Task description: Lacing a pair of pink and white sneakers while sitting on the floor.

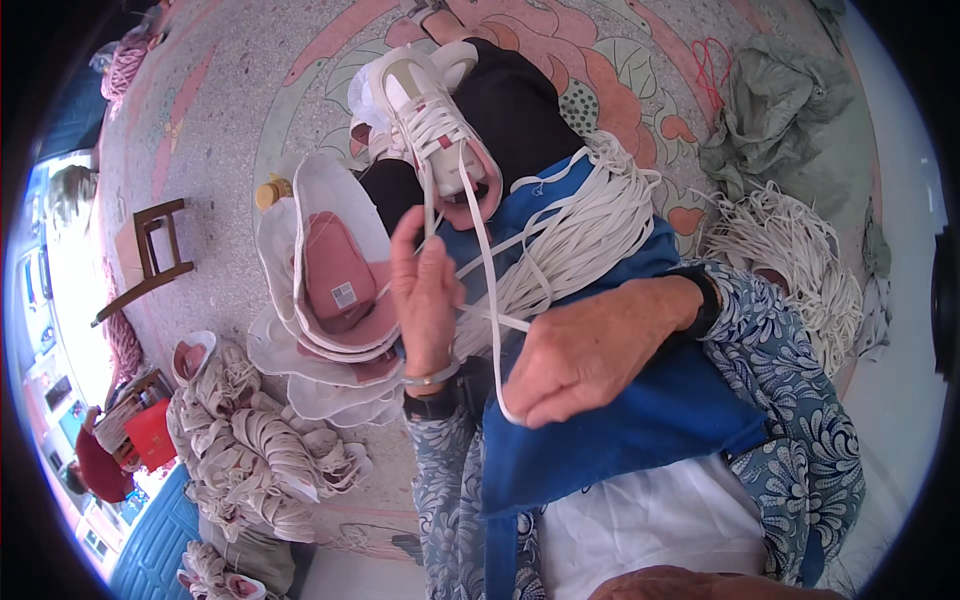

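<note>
A white and beige sneaker [438, 130] with a pink lining rests across my lap, its toe pointing away. White shoelace [482, 240] is threaded through its upper eyelets, and long ends trail toward me. My left hand [427, 290] is just below the shoe opening, thumb and forefinger pinching one lace end. My right hand [590, 350] is closed in a fist around the other end, drawn off to the lower right. A thick bundle of loose white laces [590, 225] lies on the blue apron [620, 410] beyond the right hand.
Left of my lap stand stacked white shoe uppers [345, 200] with pink insoles. Another sneaker lies partly under the held one. On the floor are piled laced shoes [250, 440], a small wooden stool [150, 255], more loose laces [785, 250] and a grey-green cloth bag [775, 110].
</note>
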A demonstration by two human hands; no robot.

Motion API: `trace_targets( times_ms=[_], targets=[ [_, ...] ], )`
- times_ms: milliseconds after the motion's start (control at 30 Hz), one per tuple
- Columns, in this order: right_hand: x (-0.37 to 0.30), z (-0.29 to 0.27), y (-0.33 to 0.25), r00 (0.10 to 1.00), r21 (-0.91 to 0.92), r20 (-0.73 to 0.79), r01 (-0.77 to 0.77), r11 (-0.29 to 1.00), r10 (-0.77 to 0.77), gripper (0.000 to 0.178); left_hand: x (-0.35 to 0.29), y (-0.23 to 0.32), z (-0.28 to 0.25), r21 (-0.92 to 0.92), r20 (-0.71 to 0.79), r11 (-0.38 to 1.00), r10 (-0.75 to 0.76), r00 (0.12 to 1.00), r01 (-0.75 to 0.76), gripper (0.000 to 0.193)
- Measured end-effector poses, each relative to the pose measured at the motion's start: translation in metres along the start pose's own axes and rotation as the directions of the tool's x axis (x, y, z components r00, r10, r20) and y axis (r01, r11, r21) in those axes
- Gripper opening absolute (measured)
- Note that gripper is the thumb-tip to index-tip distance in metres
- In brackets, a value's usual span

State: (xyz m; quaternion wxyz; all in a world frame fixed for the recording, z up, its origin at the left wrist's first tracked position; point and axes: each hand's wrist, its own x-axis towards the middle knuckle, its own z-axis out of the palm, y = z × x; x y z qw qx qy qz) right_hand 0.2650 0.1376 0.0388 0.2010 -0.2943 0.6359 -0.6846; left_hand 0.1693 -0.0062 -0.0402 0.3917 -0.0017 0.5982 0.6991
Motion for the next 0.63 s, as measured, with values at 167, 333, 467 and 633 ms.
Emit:
trace_targets(
  times_ms=[167,333,467,633],
  targets=[
    [0.019,0.02,-0.003,0.989,-0.058,0.044,0.145,0.988,-0.142,0.022,0.004,0.003,0.009,0.228,0.142,0.974,-0.032,0.989,-0.001,0.03],
    [0.014,0.025,0.002,0.982,-0.278,0.024,0.188,0.942,-0.189,0.021,0.003,0.01,0.007,0.149,0.216,0.986,-0.105,0.971,0.074,0.023],
    [0.007,0.019,0.002,0.981,-0.459,-0.103,0.099,0.883,-0.163,0.016,0.003,0.011,0.003,0.349,0.178,0.934,-0.15,0.972,0.08,0.02],
    [-0.008,-0.01,-0.03,0.874,-0.522,-0.306,0.179,0.834,-0.379,0.017,-0.013,0.013,-0.005,0.05,0.066,0.989,-0.143,0.988,0.14,0.026]
  ],
)
